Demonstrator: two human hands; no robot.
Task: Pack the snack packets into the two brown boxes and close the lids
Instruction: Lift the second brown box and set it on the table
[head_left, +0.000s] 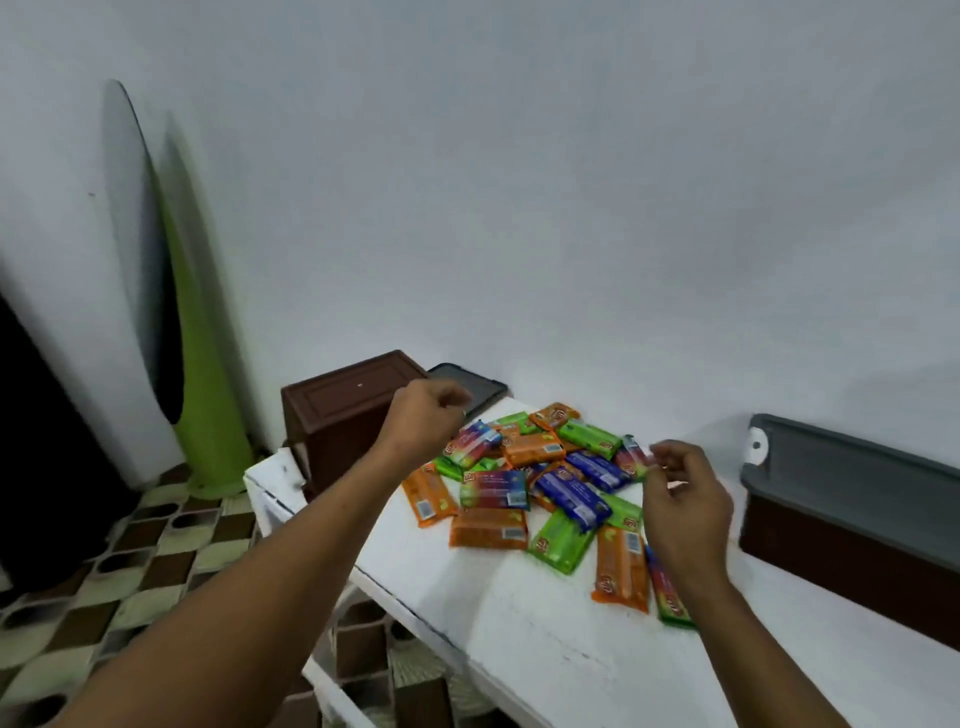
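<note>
Left hand (423, 415): raised over the far left edge of the heap, fingers curled in; blur hides whether anything is held.
Right hand (680, 499): over the right side of the heap, fingertips bent together at a multicolour packet's end; grip cannot be told.
Hands, relation: apart, the heap between them.
Snack packets (524, 488): orange, green, blue and multicolour, piled loose and overlapping on the table, none in a box.
Left brown box (337, 415): far left table corner, lid down.
Right brown box (852, 540): at the table's right side by the wall, grey upper part; lid position unclear.
Table (519, 649): white, scuffed.
Phone (475, 387): dark, flat, behind the heap, beside the left brown box.
Floor (130, 545): brown and cream tiles.
</note>
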